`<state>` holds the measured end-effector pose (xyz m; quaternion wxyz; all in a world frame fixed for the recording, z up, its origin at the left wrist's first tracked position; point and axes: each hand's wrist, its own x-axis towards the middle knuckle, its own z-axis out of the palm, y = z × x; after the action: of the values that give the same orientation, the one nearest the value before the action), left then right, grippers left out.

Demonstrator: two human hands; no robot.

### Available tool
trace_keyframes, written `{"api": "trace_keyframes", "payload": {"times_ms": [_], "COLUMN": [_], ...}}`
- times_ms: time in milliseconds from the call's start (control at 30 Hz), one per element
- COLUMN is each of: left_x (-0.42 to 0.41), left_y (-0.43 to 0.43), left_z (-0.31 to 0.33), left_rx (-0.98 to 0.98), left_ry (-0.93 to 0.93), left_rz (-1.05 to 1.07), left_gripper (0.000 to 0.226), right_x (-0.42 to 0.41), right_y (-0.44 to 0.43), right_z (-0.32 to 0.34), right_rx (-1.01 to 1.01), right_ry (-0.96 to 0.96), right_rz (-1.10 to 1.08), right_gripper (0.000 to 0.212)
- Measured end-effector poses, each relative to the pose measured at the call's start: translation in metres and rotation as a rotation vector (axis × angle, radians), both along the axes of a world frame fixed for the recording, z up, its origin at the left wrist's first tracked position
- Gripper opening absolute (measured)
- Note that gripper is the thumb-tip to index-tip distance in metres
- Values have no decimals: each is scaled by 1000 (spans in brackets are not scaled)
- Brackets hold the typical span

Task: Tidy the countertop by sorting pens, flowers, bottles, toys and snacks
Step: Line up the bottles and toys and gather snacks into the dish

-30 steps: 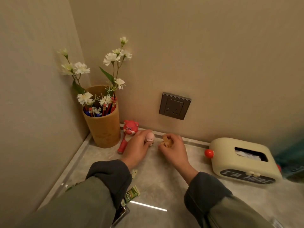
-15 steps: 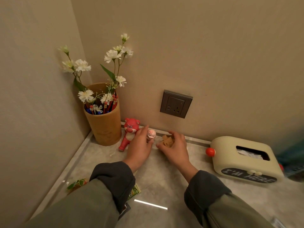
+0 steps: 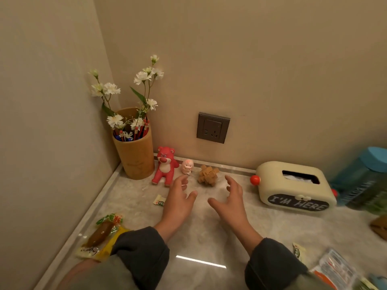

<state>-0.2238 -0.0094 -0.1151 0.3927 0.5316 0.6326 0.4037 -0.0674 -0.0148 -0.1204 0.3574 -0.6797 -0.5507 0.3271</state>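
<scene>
bottle: cut by right edge; blurred, side lettering not readable.
brown thing: cut by right edge; kind cannot be told.
wrappers: bottom right, blurred, run off bottom edge; print unreadable.
snack packs: lower right parts hidden behind left sleeve.
small packet: right part behind left hand; print too small to read.
pens: tops only; shafts hidden inside cup.
red knob: mostly hidden behind tissue box.
both sleeves: cut by bottom edge.
</scene>
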Motion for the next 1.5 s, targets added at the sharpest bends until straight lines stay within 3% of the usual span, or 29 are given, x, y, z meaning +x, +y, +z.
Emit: {"api": "trace_keyframes", "payload": {"times_ms": [400, 800, 1067, 1200, 1300, 1400, 1500], "left_x": [80, 276, 378, 405, 415, 425, 434], "left_y": [-55, -113, -138, -137, -137, -134, -129], "left_z": [36, 51, 40, 27, 20, 12, 5], "left_rx": [-8, 15, -10, -64, -161, -58, 33], "left_ry": [-99, -106, -63, 58, 270, 619, 732], "left_rz": [-193, -380, -446, -517, -672, -771, -765], "left_gripper": [32, 30, 29, 31, 53, 78, 84], "right_x": [72, 266, 368, 400, 416, 425, 432], "right_y": [-75, -147, -168, -165, -156, -142, -122], "right_z": [22, 45, 40, 33, 31, 28, 18], "right_rx": [55, 136, 184, 172, 176, 192, 175], "right_ry": [163, 149, 113, 65, 30, -16, -70], "right_rz": [-134, -381, -369, -311, -245, -194, -187], "right_gripper": [63, 54, 52, 54, 57, 59, 60]}}
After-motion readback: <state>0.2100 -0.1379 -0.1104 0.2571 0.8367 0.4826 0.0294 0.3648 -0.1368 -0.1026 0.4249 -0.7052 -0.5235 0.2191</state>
